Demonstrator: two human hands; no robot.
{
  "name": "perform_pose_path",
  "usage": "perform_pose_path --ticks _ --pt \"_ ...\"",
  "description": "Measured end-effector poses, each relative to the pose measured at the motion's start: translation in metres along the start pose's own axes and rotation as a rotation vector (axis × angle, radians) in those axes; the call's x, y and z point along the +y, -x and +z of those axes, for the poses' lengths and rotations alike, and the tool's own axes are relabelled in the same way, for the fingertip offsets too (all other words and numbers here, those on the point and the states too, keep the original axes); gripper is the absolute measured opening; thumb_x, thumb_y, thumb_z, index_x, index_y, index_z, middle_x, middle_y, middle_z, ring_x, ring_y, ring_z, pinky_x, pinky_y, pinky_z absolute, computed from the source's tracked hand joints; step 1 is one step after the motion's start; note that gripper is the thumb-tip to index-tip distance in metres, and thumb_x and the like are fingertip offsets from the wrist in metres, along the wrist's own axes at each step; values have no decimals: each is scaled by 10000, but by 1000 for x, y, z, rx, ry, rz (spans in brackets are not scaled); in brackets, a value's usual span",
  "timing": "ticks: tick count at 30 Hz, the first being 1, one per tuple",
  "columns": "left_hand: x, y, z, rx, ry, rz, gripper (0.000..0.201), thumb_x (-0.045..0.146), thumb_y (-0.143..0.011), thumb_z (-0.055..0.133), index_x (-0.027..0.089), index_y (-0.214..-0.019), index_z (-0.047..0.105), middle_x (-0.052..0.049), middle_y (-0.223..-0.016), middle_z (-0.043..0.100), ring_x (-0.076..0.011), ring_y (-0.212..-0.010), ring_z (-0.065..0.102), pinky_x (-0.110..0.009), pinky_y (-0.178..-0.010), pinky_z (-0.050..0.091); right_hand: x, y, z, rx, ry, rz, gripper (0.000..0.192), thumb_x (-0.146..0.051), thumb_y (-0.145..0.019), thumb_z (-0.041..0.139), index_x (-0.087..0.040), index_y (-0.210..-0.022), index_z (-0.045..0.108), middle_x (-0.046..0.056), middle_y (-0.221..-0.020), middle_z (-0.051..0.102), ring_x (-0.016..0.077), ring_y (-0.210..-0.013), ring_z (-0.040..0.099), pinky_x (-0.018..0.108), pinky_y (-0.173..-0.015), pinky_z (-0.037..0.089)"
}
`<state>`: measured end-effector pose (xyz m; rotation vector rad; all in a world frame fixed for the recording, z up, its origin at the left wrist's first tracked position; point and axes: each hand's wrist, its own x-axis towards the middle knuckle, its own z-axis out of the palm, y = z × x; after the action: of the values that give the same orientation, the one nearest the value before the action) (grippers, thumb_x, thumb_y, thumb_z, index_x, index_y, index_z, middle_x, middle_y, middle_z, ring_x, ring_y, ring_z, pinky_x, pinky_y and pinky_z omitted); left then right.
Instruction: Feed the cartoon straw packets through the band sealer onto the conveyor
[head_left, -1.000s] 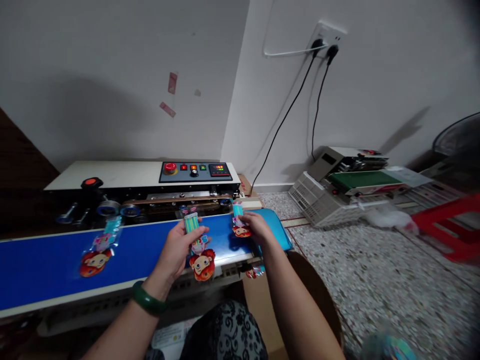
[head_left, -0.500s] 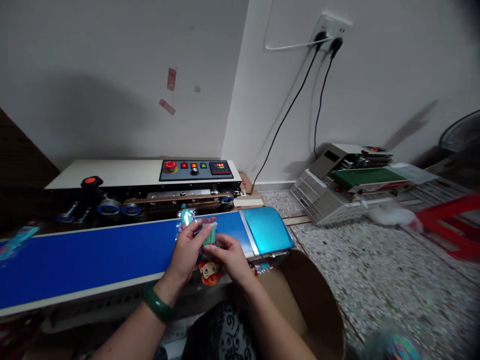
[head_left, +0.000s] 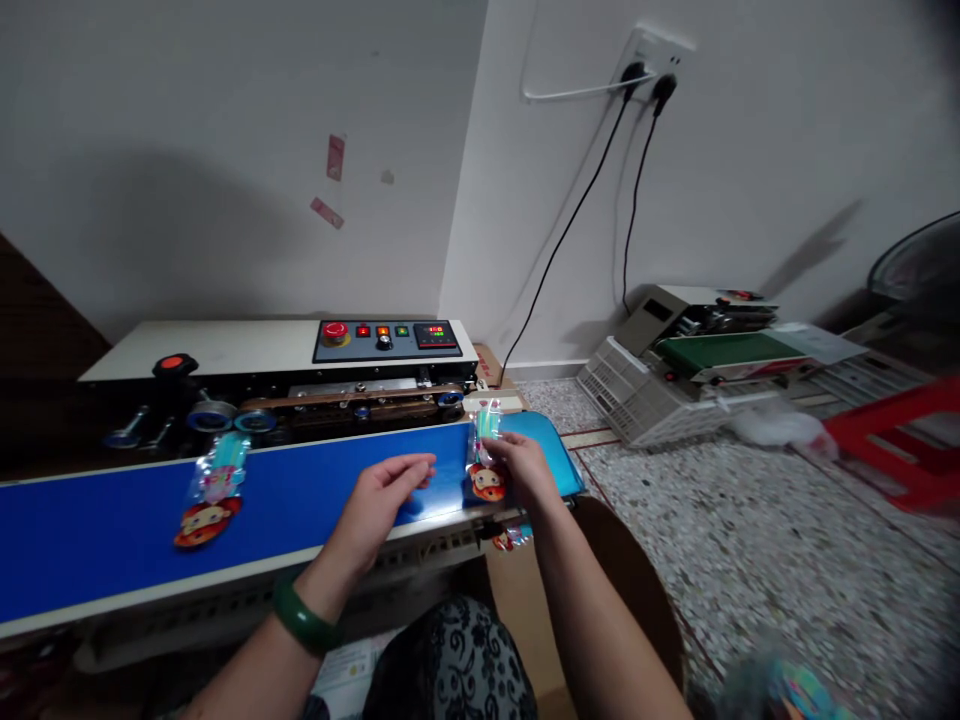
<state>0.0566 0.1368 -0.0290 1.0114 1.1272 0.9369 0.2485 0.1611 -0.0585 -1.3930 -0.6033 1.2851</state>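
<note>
A blue conveyor belt (head_left: 112, 525) is running across a sealing machine (head_left: 285, 350) by a white wall. The right hand (head_left: 525, 468) is gripping a cartoon packet (head_left: 486, 462) at the belt's three o'clock end. The left hand (head_left: 379, 500) is hovering empty, fingers loose. Another packet (head_left: 210, 492) is lying toward nine o'clock.

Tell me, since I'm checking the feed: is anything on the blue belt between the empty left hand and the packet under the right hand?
Nothing visible: only bare blue belt separates the left hand from the packet under the right hand.
</note>
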Motion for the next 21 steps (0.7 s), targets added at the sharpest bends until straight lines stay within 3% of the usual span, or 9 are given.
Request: perform_pose_path --ticks 5,8,10,12,14,17,19,21 --pt "-6 4 9 -222 -171 35 215 336 -690 601 162 -760 707 -80 -774 700 -188 -720 596 -265 -666 425 -10 -36 23 -163 178 98 187 -115 -534 650 -154 -483 474 -13 -413 524 108 -389 499 246 -435 434" --pt "-8 11 13 -348 -312 27 214 322 -714 572 154 -763 696 -67 -802 701 -197 -765 597 -276 -703 424 -20 -34 27 -129 192 63 144 -149 -560 661 -142 -547 518 -17 -431 536 100 -398 504 224 -436 428" --pt "-8 20 13 -436 -422 24 223 323 -735 547 162 -789 692 -55 -831 699 -196 -787 597 -272 -714 425 -26 -19 5 -20 258 -58 155 -262 -623 649 -149 -622 543 -18 -464 558 96 -411 510 208 -434 411" --pt "-9 30 7 -506 -560 31 239 341 -759 515 189 -818 689 -37 -859 695 -192 -805 596 -264 -728 425 -19 6 -37 86 467 -206 244 -396 -691 581 -161 -635 547 -4 -488 574 105 -424 515 211 -435 391" --pt "-13 37 -3 -549 -741 26 253 365 -777 482 225 -837 684 -21 -900 685 -192 -848 589 -261 -772 412 12 41 -87 60 755 -176 309 -438 -724 526 -161 -591 552 23 -502 588 119 -463 532 218 -461 381" --pt "-34 39 -26 -589 -995 -77 283 388 -786 432 247 -818 675 -20 -880 682 -199 -831 596 -264 -758 414 101 96 -148 -66 1023 159 243 -357 -600 655 -147 -719 622 84 -684 661 171 -608 589 247 -543 403" --pt "-61 36 -44 -627 -1116 -171 267 366 -767 437 244 -755 673 -24 -790 687 -207 -763 610 -266 -698 425 165 115 -171 -94 937 336 498 -319 -448 759 -147 -896 626 99 -842 671 207 -744 609 260 -623 421" --pt "-93 35 -60 -626 -1175 -267 224 350 -736 472 239 -700 663 -22 -726 685 -216 -729 619 -275 -674 432 211 111 -185 -8 674 392 367 -367 -518 729 -137 -789 639 65 -732 663 179 -673 604 253 -600 420"
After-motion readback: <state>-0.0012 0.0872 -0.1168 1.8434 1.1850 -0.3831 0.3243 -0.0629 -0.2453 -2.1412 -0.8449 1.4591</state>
